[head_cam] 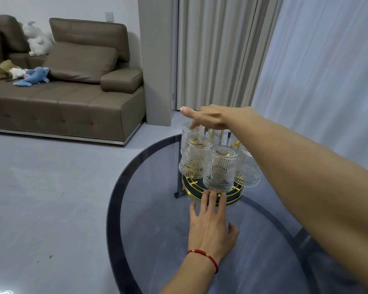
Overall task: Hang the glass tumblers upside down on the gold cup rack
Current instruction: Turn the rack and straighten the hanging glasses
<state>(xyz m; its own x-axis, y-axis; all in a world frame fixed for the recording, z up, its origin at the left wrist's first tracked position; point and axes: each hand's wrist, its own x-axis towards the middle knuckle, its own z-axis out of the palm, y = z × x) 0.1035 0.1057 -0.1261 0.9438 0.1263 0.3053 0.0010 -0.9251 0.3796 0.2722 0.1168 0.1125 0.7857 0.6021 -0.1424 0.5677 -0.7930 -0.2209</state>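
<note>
**Rack nearly full; the risk now is a knock**

The likeliest slip, as I judge it, is a bump. The right hand [208, 117] reaches across the top of the gold cup rack [212, 193], fingers spread wide and holding nothing, one fingertip touching the upturned base of the far-left tumbler [192, 132]. A push there could rock that glass off its prong or tip it into its neighbours, since the glasses hang close together and some look to be touching. The forearm also passes just above the rack's right side, so a dropped elbow could sweep the right tumbler [248, 170].

The left hand [210, 223] lies flat and open on the round glass table [136, 209], on the near side of the rack, fingertips touching the rack's gold base ring. If it presses or pulls, the whole rack could slide on the smooth tabletop.

The tumblers are clear, ribbed glass with an embossed medallion near the rim, all mouth-down on the rack's slanted gold prongs. The nearest tumbler [220, 168] hangs at the rack's front, another tumbler [194, 159] to its left. At least five are hung; whether any prong behind is free I cannot tell.
</note>
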